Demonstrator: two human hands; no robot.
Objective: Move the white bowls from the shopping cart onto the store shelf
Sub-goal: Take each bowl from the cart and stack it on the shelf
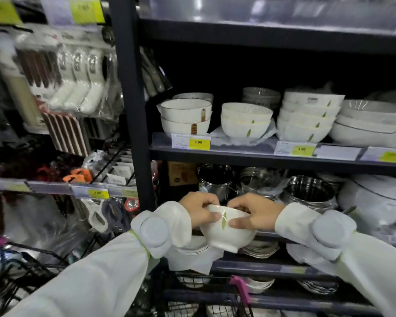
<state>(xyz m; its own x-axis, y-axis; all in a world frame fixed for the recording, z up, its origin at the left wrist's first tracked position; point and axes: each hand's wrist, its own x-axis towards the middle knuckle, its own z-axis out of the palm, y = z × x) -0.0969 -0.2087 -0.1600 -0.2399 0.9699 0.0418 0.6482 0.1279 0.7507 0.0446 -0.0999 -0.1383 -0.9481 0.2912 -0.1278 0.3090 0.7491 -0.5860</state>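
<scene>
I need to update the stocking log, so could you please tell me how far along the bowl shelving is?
Done: two leaf-print stacks already sit on the store shelf. In hand: the left hand and right hand hold one white bowl by its rim, below that shelf. Left: shelving it; the shopping cart is mostly hidden, so remaining bowls are unclear.

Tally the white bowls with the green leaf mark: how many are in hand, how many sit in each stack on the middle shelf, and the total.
Held in both hands: 1 leaf bowl
Shorter leaf stack: 2 that can be told apart
Taller leaf stack: 4, counted by the leaf marks
Total: 7
</scene>
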